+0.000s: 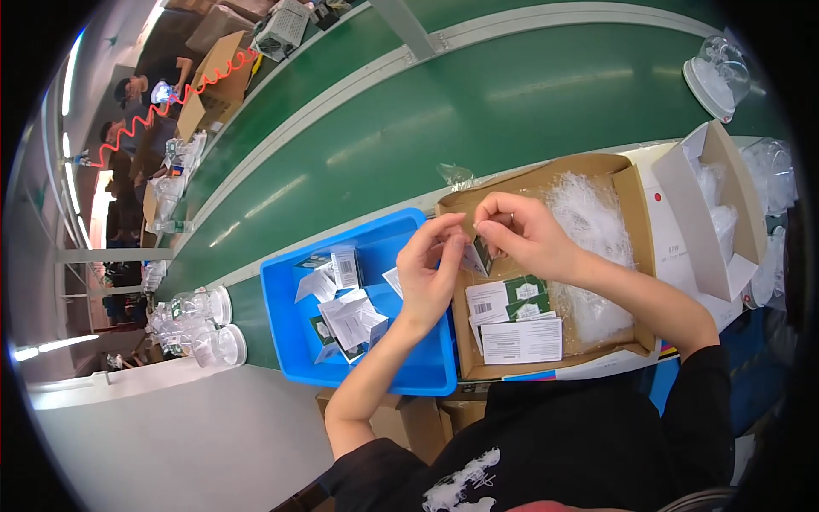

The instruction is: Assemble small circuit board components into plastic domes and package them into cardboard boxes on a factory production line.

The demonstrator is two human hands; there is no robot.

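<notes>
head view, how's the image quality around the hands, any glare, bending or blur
Head view: the hands, left hand and right hand, sit near the centre and look fairly sharp; pale glare streaks the green conveyor belt; straight belt edges bow toward the rim; corners are black; the people far left are small and washed out by bright light.

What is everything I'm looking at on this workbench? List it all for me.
small folded card packet: one, white and green, pinched between both hands
blue plastic tray: one, left of the hands, holding white and green packets
shallow cardboard box: one, brown, under the hands, holding clear plastic bags and printed sheets
white carton: one, open, far right
green conveyor belt: one, beyond the boxes
clear plastic domes: several, left edge
left hand: fingers on the packet
right hand: fingers on the packet
</notes>
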